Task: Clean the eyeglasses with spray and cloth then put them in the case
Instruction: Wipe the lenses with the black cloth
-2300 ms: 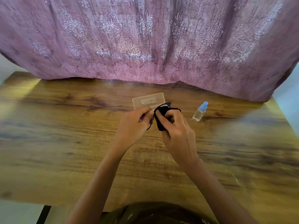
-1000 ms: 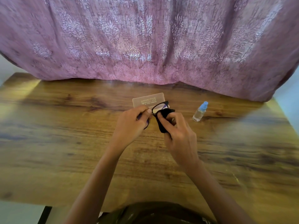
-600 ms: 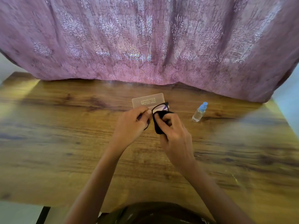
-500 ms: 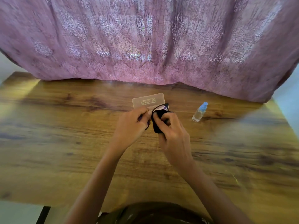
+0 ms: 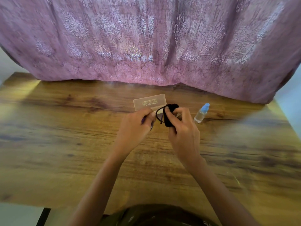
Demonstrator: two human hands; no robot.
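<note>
Eyeglasses (image 5: 160, 113) with a dark frame sit a little above the middle of the frame, held between two hands over a wooden table (image 5: 65, 144). Whether they touch the tabletop cannot be told. The left hand (image 5: 135, 126), coming in from the lower left, has its thumb and curled fingers pinched on one end of the frame. One lens ring shows clear in the gap between the hands.

The right hand (image 5: 184, 132), reaching in from the lower right, grips a black cloth (image 5: 168, 121) folded over the other lens. Its fingers curl over the top of the cloth, so cloth and glasses are clamped together there (that lens itself is hidden under the cloth).

Just behind the hands, toward the upper middle, a pale see-through case (image 5: 149, 101) lies flat on the table with small print on its top. It looks closed, and the glasses are outside it, in front of its lower right corner.

A small clear spray bottle (image 5: 201, 114) with a blue cap stands to the right of the right hand, near it but apart.

A mauve patterned curtain (image 5: 146, 38) fills the upper half of the frame, its hem meeting the far edge of the table. Dark clothing (image 5: 154, 214) shows at the bottom centre.
</note>
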